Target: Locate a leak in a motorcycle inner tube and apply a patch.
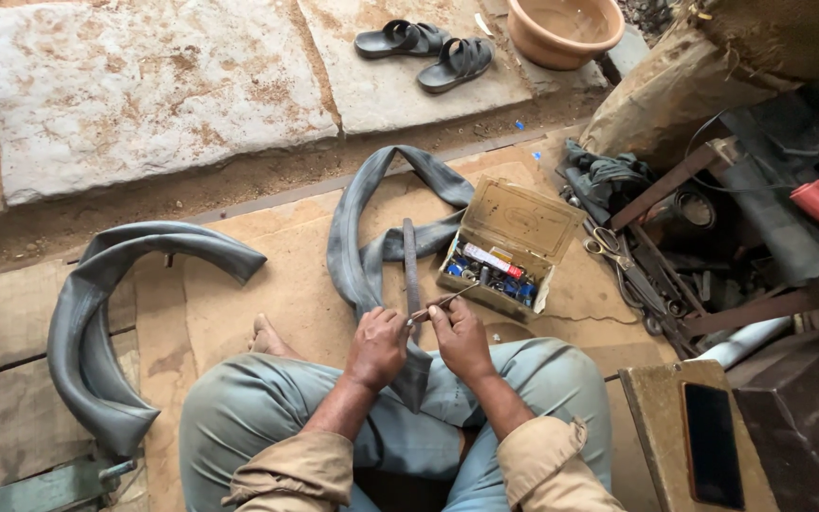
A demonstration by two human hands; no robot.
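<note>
Rolled tan sleeves, pale grey-blue trousers, bare feet.

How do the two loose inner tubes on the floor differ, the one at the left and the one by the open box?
The left inner tube lies as one wide arch, apart from both hands. The inner tube by the box is folded into a narrower, twisted loop and runs toward the left hand and right hand. The left one looks fatter. Both are dark rubber, deflated, lying flat.

Both forearms reach forward over the crossed legs. The left hand (376, 347) and right hand (460, 338) sit close together — fingers curled, knuckles up.
</note>
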